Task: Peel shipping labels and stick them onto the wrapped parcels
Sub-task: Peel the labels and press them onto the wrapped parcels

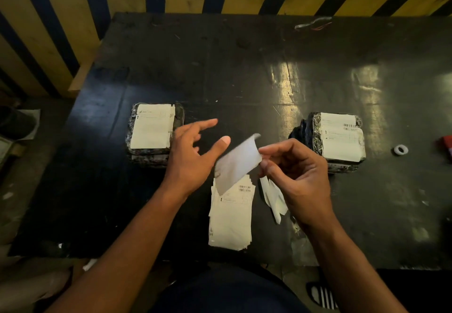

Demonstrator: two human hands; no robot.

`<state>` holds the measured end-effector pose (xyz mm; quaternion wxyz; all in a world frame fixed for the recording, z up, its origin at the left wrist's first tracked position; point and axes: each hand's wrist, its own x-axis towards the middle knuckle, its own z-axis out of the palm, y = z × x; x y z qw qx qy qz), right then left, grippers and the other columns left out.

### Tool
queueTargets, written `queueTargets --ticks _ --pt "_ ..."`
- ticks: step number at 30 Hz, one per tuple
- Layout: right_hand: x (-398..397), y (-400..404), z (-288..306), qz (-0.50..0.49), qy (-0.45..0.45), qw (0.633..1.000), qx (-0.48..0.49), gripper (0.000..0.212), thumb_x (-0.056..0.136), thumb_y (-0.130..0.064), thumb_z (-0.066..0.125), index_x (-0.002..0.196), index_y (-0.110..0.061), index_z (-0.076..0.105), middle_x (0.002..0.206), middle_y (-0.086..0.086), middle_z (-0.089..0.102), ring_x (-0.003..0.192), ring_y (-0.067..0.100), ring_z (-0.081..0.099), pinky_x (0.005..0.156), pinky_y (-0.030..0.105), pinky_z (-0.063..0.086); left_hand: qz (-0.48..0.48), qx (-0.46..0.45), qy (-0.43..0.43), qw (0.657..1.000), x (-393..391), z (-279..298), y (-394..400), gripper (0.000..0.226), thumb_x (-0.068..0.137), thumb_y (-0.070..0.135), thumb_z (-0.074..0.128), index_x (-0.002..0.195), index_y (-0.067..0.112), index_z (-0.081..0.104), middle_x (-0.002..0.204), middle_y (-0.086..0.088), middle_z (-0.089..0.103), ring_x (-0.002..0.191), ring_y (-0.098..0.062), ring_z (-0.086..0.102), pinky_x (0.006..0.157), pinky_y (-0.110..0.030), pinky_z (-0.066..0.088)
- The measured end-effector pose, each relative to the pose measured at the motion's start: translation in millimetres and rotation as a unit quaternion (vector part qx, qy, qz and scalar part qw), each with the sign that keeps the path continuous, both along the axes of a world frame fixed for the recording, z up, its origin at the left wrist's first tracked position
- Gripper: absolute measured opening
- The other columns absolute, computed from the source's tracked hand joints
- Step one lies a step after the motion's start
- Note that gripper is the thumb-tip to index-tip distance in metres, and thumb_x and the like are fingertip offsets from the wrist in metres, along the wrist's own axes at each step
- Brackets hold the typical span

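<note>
While the right hand (297,178) pinches a curled white sheet (238,163) by its right edge, the left hand (193,153) hangs spread just beside it, above the label stack (231,217), between two labelled parcels (152,131) (336,141).

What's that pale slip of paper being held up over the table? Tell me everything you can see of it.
The slip is a thin, blank sheet, whitish and slightly glossy, perhaps a label or its backing; no print shows on the side facing us. It curls, its top corner bent over, and tilts from upper right down to lower left. The right hand pinches its right edge between fingertips; the left hand is open beside it, thumb near but apparently not gripping. It hangs in the air above the stack of printed labels, overlapping the stack's top in view.
</note>
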<state>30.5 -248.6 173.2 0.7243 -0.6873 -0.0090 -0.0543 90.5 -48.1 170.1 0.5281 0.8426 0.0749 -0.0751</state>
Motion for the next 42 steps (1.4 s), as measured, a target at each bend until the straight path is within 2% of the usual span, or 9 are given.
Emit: queueTargets --ticks 3,8,12,22,25,29,33,38,42 --pt "2.1 0.6 -4.1 -0.021 0.005 1.000 -0.012 0.017 0.090 0.006 0.072 0.100 -0.007 0.072 0.091 0.011 0.072 0.082 0.035 0.069 0.078 0.046 0.062 -0.108 -0.091 -0.073 0.987 -11.6 11.9 -5.2 0.036 0.094 0.030 0.074 0.129 0.031 0.067 0.126 0.007 0.067 0.115 -0.009 0.066 0.099 -0.033 0.058" --pt "4.9 1.8 -6.0 -0.011 0.004 1.000 -0.013 0.019 0.085 -0.019 0.077 0.102 -0.013 0.072 0.094 0.009 0.074 0.089 0.033 0.071 0.084 0.056 0.060 -0.187 -0.097 -0.077 0.974 -19.7 15.9 -17.4 0.036 0.090 0.022 0.079 0.124 0.021 0.069 0.108 0.006 0.074 0.105 -0.014 0.073 0.089 -0.034 0.062" --pt "7.2 2.1 -8.1 -0.007 0.010 1.000 -0.018 0.018 0.087 -0.003 0.079 0.102 -0.011 0.071 0.092 0.009 0.074 0.090 0.032 0.071 0.086 0.058 0.059 -0.167 -0.119 -0.082 0.975 -21.0 10.4 -16.4 0.030 0.090 0.017 0.078 0.120 0.017 0.072 0.104 0.004 0.078 0.102 -0.013 0.075 0.089 -0.035 0.063" --pt "8.5 6.0 -13.4 -0.019 0.035 0.999 -0.027 0.015 0.087 0.001 0.077 0.094 -0.011 0.072 0.091 0.008 0.074 0.088 0.032 0.072 0.082 0.046 0.063 -0.102 -0.066 -0.137 0.983 -24.5 -3.6 -13.8 0.013 0.095 0.017 0.071 0.108 0.019 0.075 0.105 0.008 0.077 0.097 -0.011 0.076 0.074 -0.034 0.066" --pt "9.8 8.7 -15.6 -0.042 0.051 0.997 -0.035 0.017 0.090 0.004 0.072 0.092 -0.013 0.073 0.089 0.003 0.075 0.085 0.022 0.075 0.079 0.037 0.065 -0.074 -0.059 -0.141 0.985 -25.5 -8.4 -13.4 0.014 0.097 0.015 0.067 0.105 0.025 0.074 0.109 0.007 0.075 0.100 -0.008 0.075 0.074 -0.031 0.065" --pt "11.4 12.8 -17.5 -0.047 0.060 0.997 -0.028 0.012 0.091 0.002 0.073 0.097 -0.008 0.074 0.093 0.005 0.076 0.081 0.019 0.078 0.074 0.027 0.062 -0.058 -0.069 -0.127 0.988 -29.0 -14.6 -16.6 0.016 0.101 0.014 0.063 0.111 0.016 0.075 0.111 0.004 0.075 0.100 -0.006 0.074 0.076 -0.026 0.064" --pt "13.4 15.8 -17.2 -0.035 0.070 0.997 -0.006 0.013 0.089 -0.002 0.076 0.101 -0.007 0.076 0.094 0.003 0.079 0.087 0.020 0.078 0.079 0.027 0.062 -0.055 -0.087 -0.130 0.986 -34.0 -16.2 -19.5 0.019 0.096 0.019 0.070 0.115 0.015 0.074 0.110 0.003 0.075 0.097 -0.006 0.075 0.078 -0.023 0.062" --pt "15.5 10.5 -30.7 -0.060 0.099 0.993 -0.023 0.017 0.087 -0.004 0.079 0.102 -0.012 0.082 0.099 -0.002 0.080 0.097 0.017 0.076 0.086 0.031 0.062 -0.008 -0.091 -0.106 0.990 -30.9 -27.2 -12.3 0.025 0.091 0.017 0.077 0.116 0.015 0.073 0.108 0.003 0.077 0.093 -0.011 0.077 0.075 -0.034 0.066" --pt "14.2 0.4 -44.9 -0.097 0.119 0.987 -0.042 0.018 0.088 -0.005 0.079 0.101 -0.016 0.082 0.100 -0.007 0.079 0.097 0.013 0.074 0.083 0.030 0.063 0.032 -0.102 -0.084 0.991 -20.5 -34.9 0.3 0.023 0.090 0.008 0.077 0.113 0.013 0.075 0.105 0.003 0.077 0.089 -0.010 0.078 0.073 -0.032 0.065"
